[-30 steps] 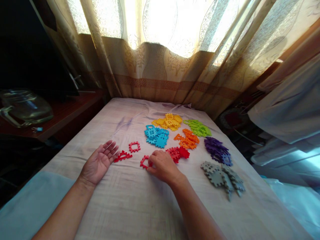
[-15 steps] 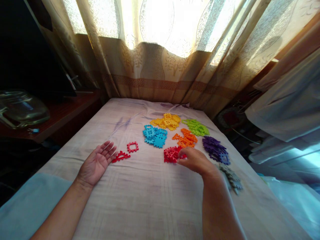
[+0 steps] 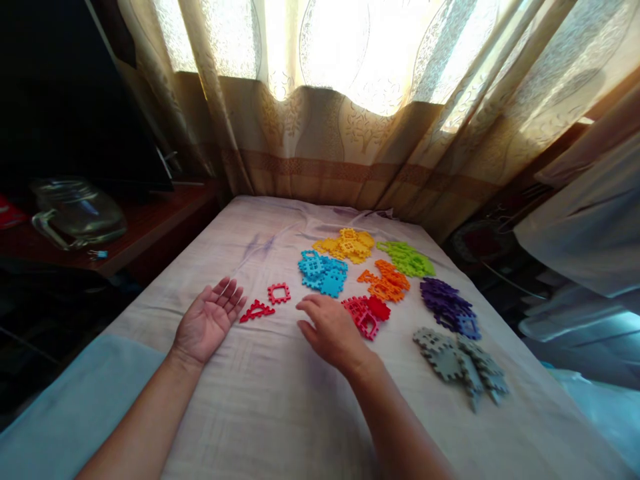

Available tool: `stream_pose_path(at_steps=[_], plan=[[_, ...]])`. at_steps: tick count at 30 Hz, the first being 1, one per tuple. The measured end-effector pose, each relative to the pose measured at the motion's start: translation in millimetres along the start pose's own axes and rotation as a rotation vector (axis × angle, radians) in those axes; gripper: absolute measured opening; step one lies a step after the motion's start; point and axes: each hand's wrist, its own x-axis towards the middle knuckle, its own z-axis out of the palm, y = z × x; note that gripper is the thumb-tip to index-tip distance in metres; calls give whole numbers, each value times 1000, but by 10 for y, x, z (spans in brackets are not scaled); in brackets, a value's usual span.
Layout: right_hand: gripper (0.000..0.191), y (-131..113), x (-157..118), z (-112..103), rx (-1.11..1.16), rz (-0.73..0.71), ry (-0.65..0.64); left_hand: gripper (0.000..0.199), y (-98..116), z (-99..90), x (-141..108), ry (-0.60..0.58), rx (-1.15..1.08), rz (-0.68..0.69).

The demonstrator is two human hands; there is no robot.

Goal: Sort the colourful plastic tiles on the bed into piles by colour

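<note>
Palm up on the sheet, my left hand (image 3: 211, 321) has its fingers spread and holds nothing. Just right of its fingertips lies a red triangular piece (image 3: 257, 311), with a red square frame (image 3: 279, 293) beyond it. My right hand (image 3: 327, 327) hovers between that frame and the red pile (image 3: 367, 315), thumb and fingers apart, nothing visible between them. Behind are a blue pile (image 3: 324, 273) and a yellow pile (image 3: 345, 245); an orange pile (image 3: 386, 281) lies behind the red one.
Green (image 3: 406, 259), purple (image 3: 447, 305) and grey (image 3: 461, 360) piles run down the right side of the sheet-covered bed (image 3: 260, 400). A glass jug (image 3: 83, 212) stands on a dark red table at left. Curtains (image 3: 320, 133) hang behind.
My right hand has moved left, off the red pile, whose pieces have shifted and spread. The grey pile is now uncovered. The view has turned slightly left; my left hand rests as before.
</note>
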Motion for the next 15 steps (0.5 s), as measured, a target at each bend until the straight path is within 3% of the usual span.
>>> stream_pose_path(at_steps=[6, 15], plan=[[47, -457, 169, 390, -9, -85, -41, 29, 14, -30, 8, -29, -47, -23], [28, -666, 369, 434, -118, 144, -130, 29, 18, -25, 7, -28, -41, -16]])
